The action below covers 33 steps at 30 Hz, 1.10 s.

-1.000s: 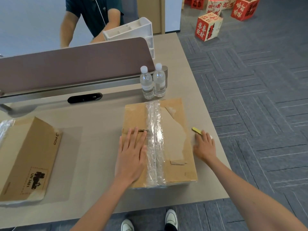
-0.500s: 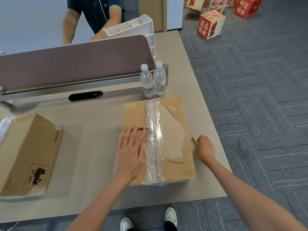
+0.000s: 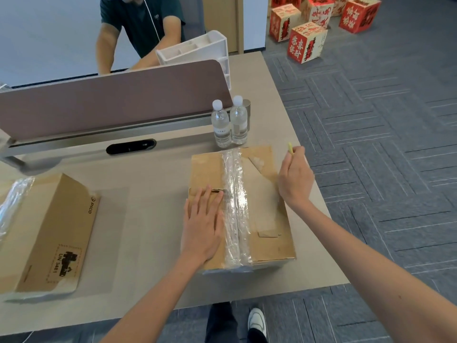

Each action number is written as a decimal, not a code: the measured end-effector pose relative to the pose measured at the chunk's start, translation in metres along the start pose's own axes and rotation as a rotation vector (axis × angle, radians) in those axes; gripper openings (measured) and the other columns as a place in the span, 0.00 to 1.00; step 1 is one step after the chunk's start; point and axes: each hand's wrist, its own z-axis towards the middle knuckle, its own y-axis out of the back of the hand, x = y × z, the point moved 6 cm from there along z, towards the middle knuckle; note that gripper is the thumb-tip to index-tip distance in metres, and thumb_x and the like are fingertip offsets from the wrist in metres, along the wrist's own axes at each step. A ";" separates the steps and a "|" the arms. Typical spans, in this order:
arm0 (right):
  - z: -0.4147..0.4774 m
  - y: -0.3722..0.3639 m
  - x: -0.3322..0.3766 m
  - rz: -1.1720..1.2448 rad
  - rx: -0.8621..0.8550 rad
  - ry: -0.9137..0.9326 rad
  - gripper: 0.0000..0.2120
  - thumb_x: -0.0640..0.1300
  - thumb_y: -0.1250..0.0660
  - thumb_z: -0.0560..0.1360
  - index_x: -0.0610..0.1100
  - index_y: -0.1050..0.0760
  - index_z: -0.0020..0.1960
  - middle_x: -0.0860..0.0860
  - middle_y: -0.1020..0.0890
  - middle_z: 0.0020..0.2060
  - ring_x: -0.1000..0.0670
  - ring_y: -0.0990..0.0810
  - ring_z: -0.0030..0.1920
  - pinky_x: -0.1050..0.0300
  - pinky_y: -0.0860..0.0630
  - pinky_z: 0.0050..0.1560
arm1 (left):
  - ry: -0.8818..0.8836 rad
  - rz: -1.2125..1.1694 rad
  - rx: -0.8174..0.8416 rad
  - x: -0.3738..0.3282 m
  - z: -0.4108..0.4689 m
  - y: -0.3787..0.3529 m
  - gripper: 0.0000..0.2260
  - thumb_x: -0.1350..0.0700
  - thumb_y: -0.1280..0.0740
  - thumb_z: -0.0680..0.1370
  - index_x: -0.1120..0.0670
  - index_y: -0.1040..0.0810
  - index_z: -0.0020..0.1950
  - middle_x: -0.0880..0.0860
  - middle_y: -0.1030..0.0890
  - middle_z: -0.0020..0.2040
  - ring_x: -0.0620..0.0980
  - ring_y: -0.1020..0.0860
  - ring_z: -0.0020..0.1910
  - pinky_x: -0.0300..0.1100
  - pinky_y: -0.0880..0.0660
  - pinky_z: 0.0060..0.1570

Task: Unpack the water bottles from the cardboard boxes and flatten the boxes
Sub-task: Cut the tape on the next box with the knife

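tape (image 3: 235, 206) runs 12–6 on box (image 3: 267, 194) | L hand (image 3: 202, 226) flat, at 9 | R hand (image 3: 294, 179) grips yellow tool (image 3: 290, 147), at 2, nearer

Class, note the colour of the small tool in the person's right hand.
Yellow; the tool pokes up above the right hand, head view.

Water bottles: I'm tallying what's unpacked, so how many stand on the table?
2: left bottle and right bottle stand side by side on the table, just beyond the taped box. More may be hidden inside it.
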 end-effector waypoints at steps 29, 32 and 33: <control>0.004 -0.090 0.067 0.303 0.816 -0.240 0.18 0.29 0.51 0.81 0.38 0.37 0.69 0.43 0.19 0.36 0.45 0.23 0.30 0.62 0.26 0.31 | -0.089 -0.303 -0.108 0.038 0.174 0.008 0.12 0.56 0.41 0.80 0.54 0.27 0.63 0.51 0.23 0.61 0.50 0.28 0.61 0.46 0.40 0.67; 0.006 -0.091 0.067 0.246 0.747 -0.229 0.18 0.32 0.48 0.81 0.43 0.38 0.70 0.39 0.20 0.35 0.49 0.25 0.25 0.56 0.24 0.30 | -0.109 -0.304 -0.091 0.039 0.176 0.006 0.11 0.53 0.45 0.81 0.51 0.25 0.59 0.48 0.21 0.56 0.48 0.26 0.58 0.46 0.40 0.65; 0.007 -0.091 0.068 0.228 0.716 -0.228 0.18 0.32 0.47 0.81 0.44 0.38 0.68 0.37 0.20 0.36 0.50 0.26 0.25 0.54 0.23 0.29 | -0.114 -0.311 -0.091 0.039 0.176 0.006 0.11 0.52 0.46 0.81 0.50 0.25 0.57 0.47 0.21 0.54 0.47 0.26 0.56 0.46 0.39 0.65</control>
